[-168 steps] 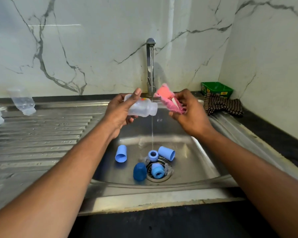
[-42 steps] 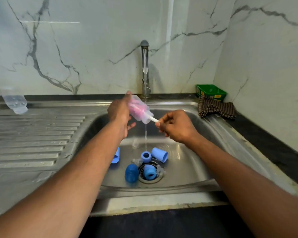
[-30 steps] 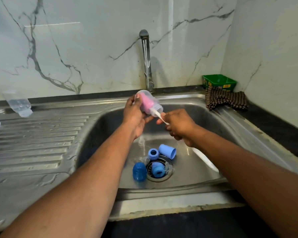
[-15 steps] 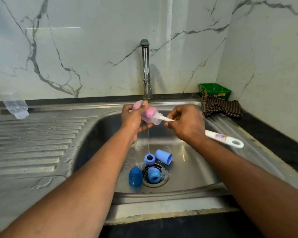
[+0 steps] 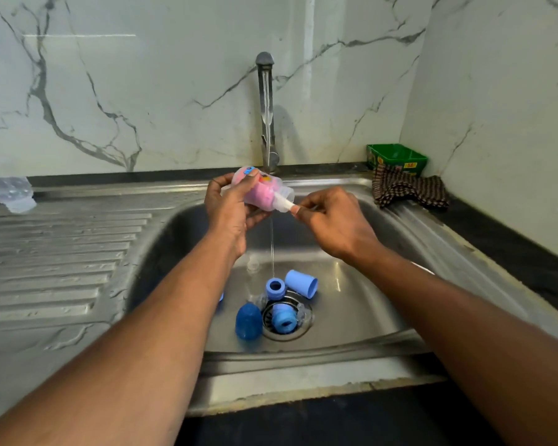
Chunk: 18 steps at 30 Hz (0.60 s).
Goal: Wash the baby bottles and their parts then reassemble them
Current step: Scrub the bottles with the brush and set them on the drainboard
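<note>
My left hand [image 5: 231,210] grips a clear baby bottle [image 5: 264,189] over the sink, its mouth pointing right. A pink sponge brush fills the bottle, and its white handle [image 5: 284,203] sticks out of the mouth. My right hand [image 5: 331,220] pinches that handle close to the bottle. On the sink floor lie two blue rings [image 5: 275,287] [image 5: 284,320], a light blue cap [image 5: 302,283] on its side and a dark blue cap [image 5: 248,321]. A clear teat [image 5: 253,264] sits behind them.
A thin stream runs from the tap [image 5: 266,111] into the steel sink [image 5: 351,346]. Another clear bottle [image 5: 12,193] lies at the far left of the ribbed drainboard [image 5: 52,252]. A checked cloth [image 5: 406,189] and a green box [image 5: 397,159] sit at the back right.
The brush went into the bottle, which my left hand has kept over the sink. My right hand has slid up the handle toward the bottle mouth, and the long handle end no longer shows.
</note>
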Each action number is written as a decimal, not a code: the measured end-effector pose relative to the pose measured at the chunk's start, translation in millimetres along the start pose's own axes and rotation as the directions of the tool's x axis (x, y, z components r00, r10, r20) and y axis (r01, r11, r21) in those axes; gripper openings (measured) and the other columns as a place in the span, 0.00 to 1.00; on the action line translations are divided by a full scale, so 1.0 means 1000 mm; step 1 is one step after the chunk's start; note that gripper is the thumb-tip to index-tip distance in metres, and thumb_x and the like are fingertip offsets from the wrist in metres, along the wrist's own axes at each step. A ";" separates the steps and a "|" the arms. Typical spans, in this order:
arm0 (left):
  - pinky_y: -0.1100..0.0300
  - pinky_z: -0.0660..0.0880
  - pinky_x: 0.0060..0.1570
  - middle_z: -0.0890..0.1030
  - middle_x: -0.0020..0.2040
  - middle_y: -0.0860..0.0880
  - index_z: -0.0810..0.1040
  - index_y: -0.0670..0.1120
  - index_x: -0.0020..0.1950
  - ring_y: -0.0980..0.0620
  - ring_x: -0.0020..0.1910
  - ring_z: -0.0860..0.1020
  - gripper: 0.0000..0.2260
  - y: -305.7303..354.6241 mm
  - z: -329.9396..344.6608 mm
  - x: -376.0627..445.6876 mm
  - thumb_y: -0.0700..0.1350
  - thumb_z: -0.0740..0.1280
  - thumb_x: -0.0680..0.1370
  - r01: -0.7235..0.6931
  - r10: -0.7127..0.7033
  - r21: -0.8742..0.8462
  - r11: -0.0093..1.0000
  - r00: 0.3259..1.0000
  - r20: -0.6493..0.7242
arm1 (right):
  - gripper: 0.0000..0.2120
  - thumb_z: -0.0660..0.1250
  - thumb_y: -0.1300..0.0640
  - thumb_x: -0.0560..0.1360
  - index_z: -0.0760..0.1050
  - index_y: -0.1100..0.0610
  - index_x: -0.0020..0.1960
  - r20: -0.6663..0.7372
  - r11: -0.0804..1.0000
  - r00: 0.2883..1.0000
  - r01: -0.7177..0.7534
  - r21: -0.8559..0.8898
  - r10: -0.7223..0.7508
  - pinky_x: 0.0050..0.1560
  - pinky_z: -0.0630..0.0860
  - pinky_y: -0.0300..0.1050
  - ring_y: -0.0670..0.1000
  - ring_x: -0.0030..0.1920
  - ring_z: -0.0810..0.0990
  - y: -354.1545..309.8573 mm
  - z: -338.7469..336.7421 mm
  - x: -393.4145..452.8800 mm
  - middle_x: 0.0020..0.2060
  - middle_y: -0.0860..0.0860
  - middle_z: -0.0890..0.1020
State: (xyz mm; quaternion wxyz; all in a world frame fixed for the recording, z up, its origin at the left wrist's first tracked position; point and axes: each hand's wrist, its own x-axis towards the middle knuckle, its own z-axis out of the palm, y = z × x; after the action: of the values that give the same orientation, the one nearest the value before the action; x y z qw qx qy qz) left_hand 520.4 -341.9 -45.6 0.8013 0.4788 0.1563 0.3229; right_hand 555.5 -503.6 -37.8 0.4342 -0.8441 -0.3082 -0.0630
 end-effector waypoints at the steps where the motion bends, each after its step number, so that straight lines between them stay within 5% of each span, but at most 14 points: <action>1: 0.49 0.83 0.38 0.81 0.53 0.42 0.71 0.48 0.53 0.42 0.45 0.84 0.14 0.000 0.000 0.002 0.42 0.74 0.74 -0.007 0.007 -0.002 1.000 0.999 -0.036 | 0.08 0.69 0.50 0.77 0.81 0.49 0.39 0.008 1.000 1.000 0.008 -0.029 -0.008 0.36 0.68 0.41 0.47 0.30 0.72 0.000 0.001 0.001 0.29 0.48 0.76; 7: 0.51 0.83 0.34 0.81 0.52 0.44 0.70 0.48 0.52 0.46 0.46 0.81 0.17 0.000 -0.001 0.004 0.41 0.76 0.71 -0.025 0.030 0.026 0.999 0.974 -0.224 | 0.07 0.68 0.47 0.77 0.81 0.49 0.50 -0.025 0.929 0.998 0.052 -0.367 -0.066 0.42 0.72 0.45 0.57 0.45 0.79 -0.014 0.002 -0.004 0.44 0.52 0.82; 11: 0.57 0.80 0.31 0.80 0.48 0.43 0.74 0.42 0.54 0.47 0.42 0.80 0.19 0.003 -0.003 0.005 0.43 0.76 0.68 -0.035 0.037 0.013 0.999 0.984 -0.173 | 0.05 0.70 0.50 0.76 0.81 0.49 0.50 -0.121 0.894 0.983 0.070 -0.443 -0.137 0.44 0.74 0.47 0.57 0.48 0.80 -0.014 -0.001 -0.004 0.45 0.52 0.83; 15: 0.59 0.78 0.32 0.79 0.43 0.46 0.77 0.43 0.51 0.45 0.46 0.78 0.16 0.007 -0.002 -0.001 0.44 0.70 0.65 0.006 -0.005 0.063 0.998 1.000 -0.011 | 0.06 0.70 0.52 0.77 0.82 0.52 0.43 0.011 0.994 0.998 0.068 -0.090 -0.067 0.37 0.74 0.45 0.48 0.33 0.79 -0.001 -0.005 0.001 0.32 0.49 0.81; 18: 0.56 0.77 0.39 0.79 0.47 0.45 0.75 0.44 0.56 0.45 0.49 0.77 0.29 0.019 -0.003 -0.003 0.47 0.72 0.56 0.010 -0.013 0.028 1.000 0.991 0.131 | 0.11 0.67 0.59 0.79 0.81 0.55 0.39 0.142 0.974 0.990 -0.019 0.225 -0.013 0.29 0.66 0.39 0.44 0.23 0.70 -0.003 -0.005 0.001 0.22 0.47 0.75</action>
State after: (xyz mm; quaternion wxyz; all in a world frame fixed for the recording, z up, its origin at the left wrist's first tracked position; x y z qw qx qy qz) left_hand 509.7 -336.1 -30.7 0.8052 0.5087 0.1106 0.2840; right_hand 555.4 -505.8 -32.1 0.5043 -0.7921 -0.3422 0.0336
